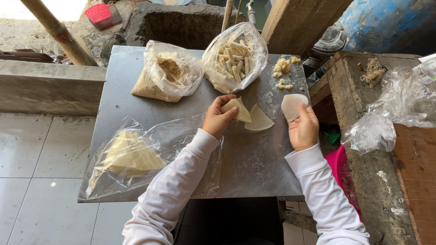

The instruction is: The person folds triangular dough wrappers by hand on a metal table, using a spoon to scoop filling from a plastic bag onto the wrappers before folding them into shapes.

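Roughly midway, judging by the piles. Your left hand [218, 119] pinches a folded wrapper [237, 110] near the table [113, 90] centre, fingers closed on it. Your right hand [303, 129] holds a round sheet [291, 105] by the right edge, thumb on its lower rim, other fingers behind it. One more cut sheet [259, 120] lies flat between your hands, touching the folded wrapper.

Done: a clear bag [236, 56] at the far edge holds a good heap of finished rolls. Left: a stack of unused wrappers [129, 156] in plastic at the near-left corner, looks thick. Filling crumbs [282, 68] sit at the far-right corner, only a small amount visible. Crumb bag [168, 75] at far-left of centre is well stocked.

Cannot tell if the folded wrapper already has filling inside.
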